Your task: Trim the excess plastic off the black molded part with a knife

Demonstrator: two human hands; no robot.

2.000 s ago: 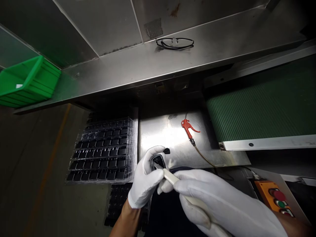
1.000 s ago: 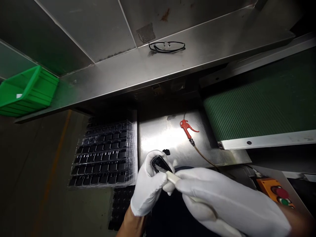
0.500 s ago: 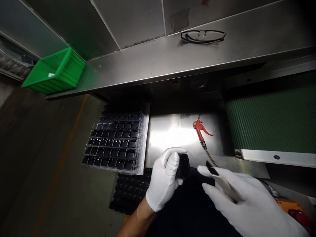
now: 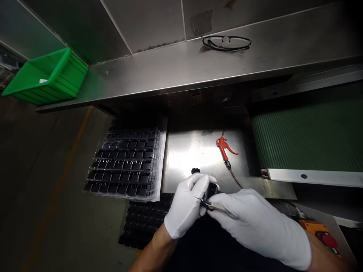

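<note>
So the right hand [image 4: 255, 221] had swung in since half a second ago: back then it was off to the side with the blade tipped up, and by this point it was right up against the left hand [image 4: 183, 206]. The view had slid a bit too, and a small black piece [image 4: 195, 170] showed on the counter [image 4: 181, 151] again, just beyond the left fingers.

Progress-wise, I'd call it partway. The knife [image 4: 225, 210] was at the black case [image 4: 211, 190] and the case hadn't been set down, so that bit of work looked unfinished to me. No clue how much of the edge was done or left, because gloves covered most of it.

The case sat between the two hands, gripped by the left one with its thumb and fingers curled in tight. The right hand was pinched narrow around the knife handle, its fingertips at the case's near side, blade lying across the lower end toward the left thumb. Couldn't tell if the blade was actually biting.

Around them: a red air gun [image 4: 222, 149] on the counter, and trays [image 4: 121, 165] of black parts off to the left.
</note>
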